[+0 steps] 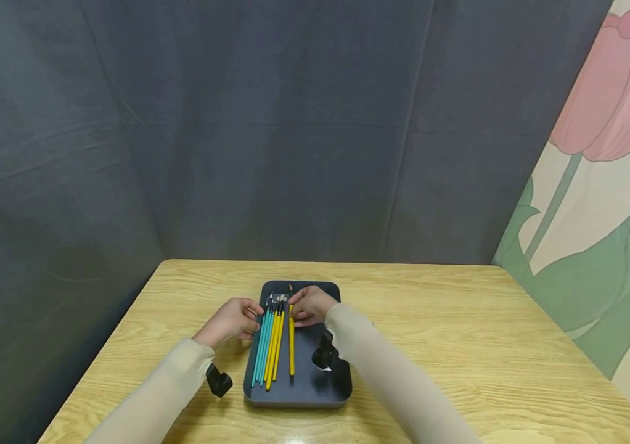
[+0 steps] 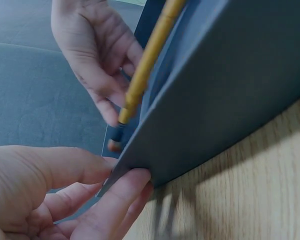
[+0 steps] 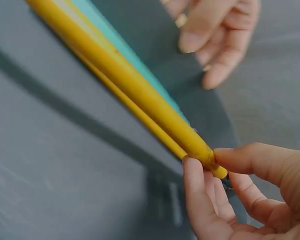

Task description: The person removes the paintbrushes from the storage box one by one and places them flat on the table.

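My right hand (image 1: 312,304) pinches a yellow paintbrush (image 1: 291,348) near its bristle end, between thumb and fingers. The brush is over the dark grey tray (image 1: 317,390), bristles pointing away from me. To its left in the tray, several teal paintbrushes (image 1: 260,351) and several yellow paintbrushes (image 1: 274,353) lie side by side, bristles also at the far end. My left hand (image 1: 232,322) holds the tray's left rim, and the left wrist view shows thumb (image 2: 82,167) and fingers (image 2: 122,197) on either side of the wall.
The tray stands on a light wood table (image 1: 431,333). A dark grey curtain (image 1: 293,135) hangs behind and to the left. On the right is a wall with a painted pink tulip (image 1: 598,92). Small black cameras (image 1: 219,380) are strapped to both wrists.
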